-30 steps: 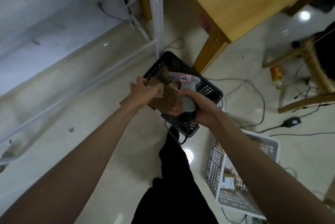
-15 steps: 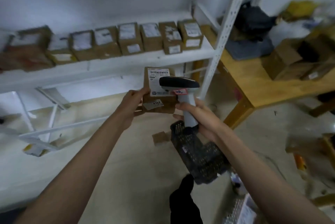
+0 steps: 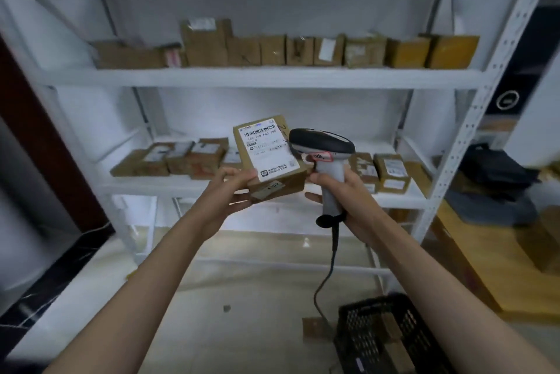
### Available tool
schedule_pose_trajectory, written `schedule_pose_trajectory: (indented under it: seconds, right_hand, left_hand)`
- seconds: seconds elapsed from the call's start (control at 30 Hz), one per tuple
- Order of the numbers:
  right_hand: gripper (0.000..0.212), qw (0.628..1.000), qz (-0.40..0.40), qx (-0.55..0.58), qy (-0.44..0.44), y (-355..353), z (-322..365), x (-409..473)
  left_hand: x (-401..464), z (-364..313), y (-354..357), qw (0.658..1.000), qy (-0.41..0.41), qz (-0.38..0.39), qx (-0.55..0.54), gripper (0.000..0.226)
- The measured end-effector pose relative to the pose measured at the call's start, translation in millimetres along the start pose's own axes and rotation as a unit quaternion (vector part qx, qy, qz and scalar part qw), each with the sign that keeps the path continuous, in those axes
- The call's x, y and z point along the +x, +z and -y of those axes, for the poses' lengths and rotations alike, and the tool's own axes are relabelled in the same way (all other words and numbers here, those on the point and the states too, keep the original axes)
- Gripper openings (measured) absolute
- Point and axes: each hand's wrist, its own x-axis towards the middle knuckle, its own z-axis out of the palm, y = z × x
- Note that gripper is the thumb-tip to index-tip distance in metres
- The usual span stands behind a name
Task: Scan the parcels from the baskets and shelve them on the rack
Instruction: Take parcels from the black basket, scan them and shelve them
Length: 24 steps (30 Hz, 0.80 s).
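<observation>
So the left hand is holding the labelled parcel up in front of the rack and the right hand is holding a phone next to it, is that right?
Not quite. The head view shows the right hand gripping a corded barcode scanner, not a phone. The rest holds: the left hand holds the labelled parcel up in front of the rack.

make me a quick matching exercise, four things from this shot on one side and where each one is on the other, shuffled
Things:
1. labelled parcel
2. scanner
3. black basket
4. row of brown boxes

Places:
A. on the upper shelf of the rack
B. on the floor at lower right
C. held in the left hand
D. gripped in the right hand

Pairs: 1-C, 2-D, 3-B, 4-A
</observation>
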Motion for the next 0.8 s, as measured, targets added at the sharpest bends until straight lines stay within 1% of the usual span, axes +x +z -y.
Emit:
schedule_pose_trajectory:
  seconds: [0.1, 0.23, 0.3, 0.47, 0.53, 0.67, 0.8]
  right_hand:
    - [0.026, 0.998, 0.008, -0.049, -0.047, 16.4, 24.5, 12.4]
    - [0.018, 0.991, 0.027, -0.090, -0.096, 30.5, 59.9, 27.8]
    - [0.020, 0.988, 0.037, -0.104, -0.107, 37.8, 78.5, 33.2]
    - [0.032, 0.979, 0.045, -0.146, -0.132, 51.5, 117.0, 45.8]
    - [0.033, 0.978, 0.050, -0.149, -0.135, 52.3, 127.2, 49.8]
    - [0.024, 0.976, 0.090, -0.127, -0.151, 45.6, 142.9, 55.7]
    - [0.019, 0.976, 0.106, -0.102, -0.160, 35.0, 156.4, 61.8]
  left_hand:
    - [-3.3, -24.4, -19.9, 0.997, 0.054, -0.054, 0.008, 0.045]
    - [-4.0, -58.5, -36.3, 0.988, 0.117, -0.098, 0.022, 0.053]
    - [-4.1, -74.5, -38.9, 0.981, 0.146, -0.120, 0.046, 0.053]
    - [-1.5, -108.9, -37.2, 0.953, 0.218, -0.170, 0.127, 0.069]
    - [-0.6, -120.9, -32.2, 0.940, 0.245, -0.185, 0.148, 0.071]
    - [5.0, -136.8, -22.9, 0.909, 0.301, -0.219, 0.186, 0.072]
    - [13.0, -145.2, -15.4, 0.894, 0.325, -0.230, 0.203, 0.075]
